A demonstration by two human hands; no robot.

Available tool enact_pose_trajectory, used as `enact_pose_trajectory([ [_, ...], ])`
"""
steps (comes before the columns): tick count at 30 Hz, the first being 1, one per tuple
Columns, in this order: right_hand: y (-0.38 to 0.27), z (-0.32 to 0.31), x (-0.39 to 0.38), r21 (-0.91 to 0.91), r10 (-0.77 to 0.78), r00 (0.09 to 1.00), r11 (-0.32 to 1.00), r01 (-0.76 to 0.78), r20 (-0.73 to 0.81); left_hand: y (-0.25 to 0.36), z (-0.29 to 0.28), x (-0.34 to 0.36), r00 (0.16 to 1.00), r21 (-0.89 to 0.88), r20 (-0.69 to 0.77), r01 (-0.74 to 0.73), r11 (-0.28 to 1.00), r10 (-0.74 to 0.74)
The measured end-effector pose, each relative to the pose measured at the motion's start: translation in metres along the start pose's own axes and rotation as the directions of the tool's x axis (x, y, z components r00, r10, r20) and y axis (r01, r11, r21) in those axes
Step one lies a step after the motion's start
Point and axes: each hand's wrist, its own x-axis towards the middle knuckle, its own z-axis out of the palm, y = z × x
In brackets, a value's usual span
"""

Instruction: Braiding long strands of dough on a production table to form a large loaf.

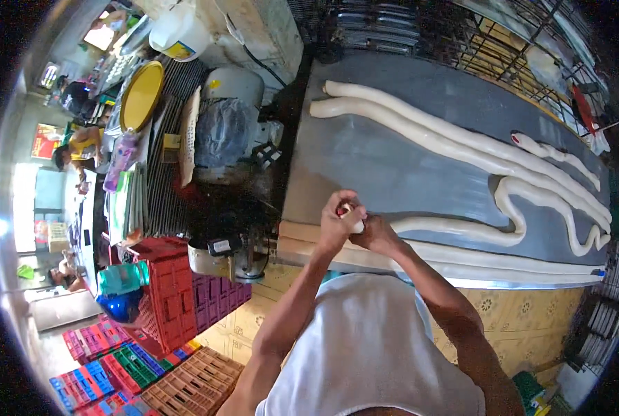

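Note:
On the grey table (pixel 420 159) lie long, pale dough ropes. Both of my hands are over the table's near left part, gripping the end of one dough rope (pixel 455 229) that curves away to the right. The fingers of my left hand (pixel 334 223) are curled round the tip, where a bit of red shows. Close beside it, my right hand (pixel 377 236) is closed round the same rope. Two thicker dough ropes (pixel 420 132) stretch side by side from the far left to the right. A short dough piece (pixel 545 149) at the far right has a red end.
A machine with a dark plastic cover (pixel 223 132) stands left of the table. Red and purple crates (pixel 174 298) are stacked at lower left, near a metal pot (pixel 209 260). A yellow round tray (pixel 143 96) and several people are farther left. Metal racks (pixel 503 48) line the back.

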Motion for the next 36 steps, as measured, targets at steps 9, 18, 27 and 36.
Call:
enact_pose_trajectory([
  [9, 0.037, -0.047, -0.034, -0.421, -0.186, 0.953, 0.904, 0.071, -0.240, 0.106, -0.009, 0.022, 0.749, -0.225, -0.645, -0.377, 0.898, 0.153],
  [18, 0.143, -0.174, -0.176, -0.577, 0.049, 0.976, 0.800, -0.166, -0.213, 0.242, -0.139, -0.044, 0.823, -0.362, -0.542, -0.412, 0.836, 0.170],
  [27, 0.169, -0.200, -0.249, -0.683, 0.254, 0.911, 0.602, -0.413, -0.326, 0.023, -0.150, 0.000, 0.896, 0.331, -0.440, 0.090, 0.939, 0.068],
  [36, 0.045, 0.045, -0.027, -0.697, -0.097, 0.958, 0.706, -0.126, -0.271, -0.073, -0.114, 0.042, 0.913, 0.925, 0.379, -0.371, -0.077, 0.149],
])
